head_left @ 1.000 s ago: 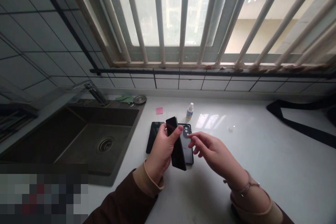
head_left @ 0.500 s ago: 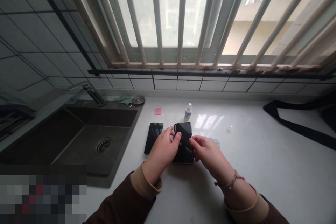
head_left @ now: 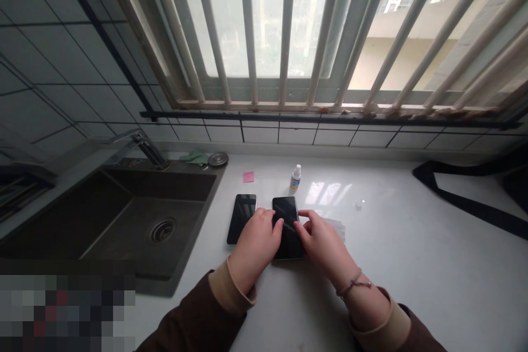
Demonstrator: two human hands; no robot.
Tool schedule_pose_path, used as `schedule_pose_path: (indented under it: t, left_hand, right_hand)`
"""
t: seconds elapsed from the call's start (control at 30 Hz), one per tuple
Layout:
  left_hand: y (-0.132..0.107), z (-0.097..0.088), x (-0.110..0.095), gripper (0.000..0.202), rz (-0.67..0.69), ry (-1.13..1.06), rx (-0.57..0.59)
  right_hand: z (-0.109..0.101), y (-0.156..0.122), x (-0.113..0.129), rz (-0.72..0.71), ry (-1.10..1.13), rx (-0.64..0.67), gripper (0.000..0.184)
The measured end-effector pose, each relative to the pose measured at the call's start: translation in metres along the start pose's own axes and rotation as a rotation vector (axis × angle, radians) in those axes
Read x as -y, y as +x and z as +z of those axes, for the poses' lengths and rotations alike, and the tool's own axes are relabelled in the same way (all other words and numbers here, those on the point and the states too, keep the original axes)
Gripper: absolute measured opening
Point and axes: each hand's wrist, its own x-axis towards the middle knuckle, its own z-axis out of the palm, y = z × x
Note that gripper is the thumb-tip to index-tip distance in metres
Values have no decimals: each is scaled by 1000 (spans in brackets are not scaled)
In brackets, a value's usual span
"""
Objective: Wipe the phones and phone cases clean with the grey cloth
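Note:
A black smartphone point(head_left: 287, 239) lies between my hands, its glossy dark face up. On its left side my left hand point(head_left: 259, 234) closes with the thumb over the face and the fingers at the edge. My right hand point(head_left: 319, 236) pinches the right edge, its index finger near the upper corner and the thumb on the face. A second dark phone point(head_left: 242, 214) rests flat just left of my left hand. Partly hidden behind my right hand is a pale, see-through sheet or packet point(head_left: 339, 229).
Beyond the phones stand a small white bottle point(head_left: 295, 179) and a pink sticky note point(head_left: 248, 176). A tiny white piece point(head_left: 358, 205) lies to the right. The sink point(head_left: 124, 264) borders the counter on the left, with a green cloth point(head_left: 193, 158) behind it. A black strap point(head_left: 457, 201) lies far right.
The smartphone between my hands has settled lower and flatter on the counter. My right hand has shifted slightly left, with its index finger now higher along the edge. The other phone stays put.

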Motion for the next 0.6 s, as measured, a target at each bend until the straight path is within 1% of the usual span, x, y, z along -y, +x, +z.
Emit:
schedule_pose_path:
  t: [0.07,0.17,0.33,0.47,0.53,0.6]
  left_hand:
    - [0,0,-1,21,-2,-20,-17]
    - [-1,0,-2,20,-8,-34,-18]
    - [-2,2,-1,21,10,63,32]
    - [-2,1,-5,21,19,123,59]
    - [-3,-2,-9,23,37,200,72]
    - [-3,-7,-13,26,64,335,49]
  right_hand:
    - [2,-1,-1,-26,-50,-36,28]
    - [3,-1,-2,-47,-106,-51,27]
    - [1,0,-1,-45,-186,-50,28]
    - [-2,0,1,-53,-246,-35,31]
    - [-3,0,2,-57,-267,-27,32]
    - [-3,0,2,-55,-295,-32,33]
